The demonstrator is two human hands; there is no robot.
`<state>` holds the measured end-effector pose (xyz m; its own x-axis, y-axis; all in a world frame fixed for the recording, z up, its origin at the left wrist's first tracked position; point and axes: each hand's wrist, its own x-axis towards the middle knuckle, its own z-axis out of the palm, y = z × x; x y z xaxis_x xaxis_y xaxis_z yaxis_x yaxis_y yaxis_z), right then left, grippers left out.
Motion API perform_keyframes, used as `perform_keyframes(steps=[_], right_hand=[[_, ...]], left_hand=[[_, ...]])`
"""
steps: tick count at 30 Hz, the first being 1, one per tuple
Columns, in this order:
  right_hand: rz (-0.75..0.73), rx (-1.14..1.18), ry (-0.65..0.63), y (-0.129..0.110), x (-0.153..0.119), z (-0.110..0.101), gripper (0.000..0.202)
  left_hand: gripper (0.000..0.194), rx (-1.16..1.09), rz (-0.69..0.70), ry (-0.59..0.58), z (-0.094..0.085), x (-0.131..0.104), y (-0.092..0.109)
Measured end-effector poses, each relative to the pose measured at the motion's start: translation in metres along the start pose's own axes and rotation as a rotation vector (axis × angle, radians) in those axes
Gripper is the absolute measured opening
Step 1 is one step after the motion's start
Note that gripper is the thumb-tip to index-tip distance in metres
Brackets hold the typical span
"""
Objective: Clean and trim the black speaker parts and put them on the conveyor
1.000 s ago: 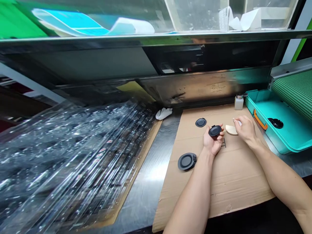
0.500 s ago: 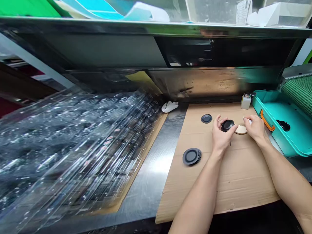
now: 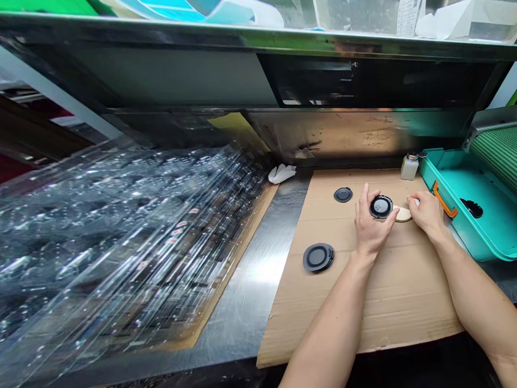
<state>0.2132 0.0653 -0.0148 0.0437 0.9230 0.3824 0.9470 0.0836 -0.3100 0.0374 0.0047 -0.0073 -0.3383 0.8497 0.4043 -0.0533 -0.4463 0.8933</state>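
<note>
Between thumb and fingers, my left hand (image 3: 372, 226) holds a round black part (image 3: 381, 207) tilted up, its recessed face showing. My right hand (image 3: 428, 213) is closed, with a small white thing (image 3: 417, 202) at its fingertips, too small to name. A cream-coloured round pad (image 3: 403, 214) lies on the cardboard between my hands. One dark disc (image 3: 343, 194) rests on the cardboard beyond my left hand. Nearer, to the left, sits a small stack of dark discs (image 3: 318, 257).
Clear plastic trays (image 3: 161, 248) fill the left side. A white bottle (image 3: 409, 167) stands by the teal bin (image 3: 444, 167), which holds black parts (image 3: 472, 208). Crumpled white tissue (image 3: 281, 173) lies behind the cardboard (image 3: 404, 302). A metal shelf edge (image 3: 242, 40) crosses above.
The black part in my left hand has turned, so its recessed face with a small mark now shows. My right hand has stayed almost in place, fingers still pinched.
</note>
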Motion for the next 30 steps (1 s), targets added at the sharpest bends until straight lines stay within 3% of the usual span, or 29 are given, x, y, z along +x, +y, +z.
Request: perform_keyframes(steps=[3, 6, 9, 12, 15, 18, 23, 27, 30], right_hand=[[-0.033, -0.127, -0.098, 0.003, -0.002, -0.002, 0.023], [-0.12, -0.094, -0.073, 0.0, -0.004, -0.007, 0.029], [-0.312, 0.024, -0.185, -0.008, -0.009, -0.011, 0.039], [-0.453, 0.064, -0.343, -0.017, -0.014, -0.008, 0.039], [-0.383, 0.144, -0.223, -0.031, -0.02, 0.001, 0.033], [-0.241, 0.332, -0.072, -0.053, -0.032, 0.01, 0.037], [-0.367, 0.336, -0.127, -0.084, -0.051, 0.009, 0.028], [-0.228, 0.169, -0.098, -0.088, -0.049, 0.003, 0.032], [-0.332, 0.163, -0.114, -0.085, -0.047, 0.003, 0.035]], left_hand=[[0.078, -0.273, -0.196, 0.072, 0.002, -0.002, 0.015], [0.071, -0.364, -0.295, 0.091, 0.003, -0.001, 0.018], [0.067, -0.359, -0.309, 0.106, 0.001, 0.005, 0.006], [0.048, -0.395, -0.448, 0.192, -0.004, 0.016, -0.011], [0.029, -0.53, -0.644, 0.24, -0.007, 0.025, -0.022], [0.023, -0.698, -0.756, 0.15, -0.008, 0.026, -0.025], [0.039, -0.844, -0.906, -0.021, -0.009, 0.024, -0.024], [0.038, -0.855, -0.893, -0.037, -0.009, 0.025, -0.025], [0.039, -0.854, -0.922, -0.055, -0.01, 0.025, -0.025]])
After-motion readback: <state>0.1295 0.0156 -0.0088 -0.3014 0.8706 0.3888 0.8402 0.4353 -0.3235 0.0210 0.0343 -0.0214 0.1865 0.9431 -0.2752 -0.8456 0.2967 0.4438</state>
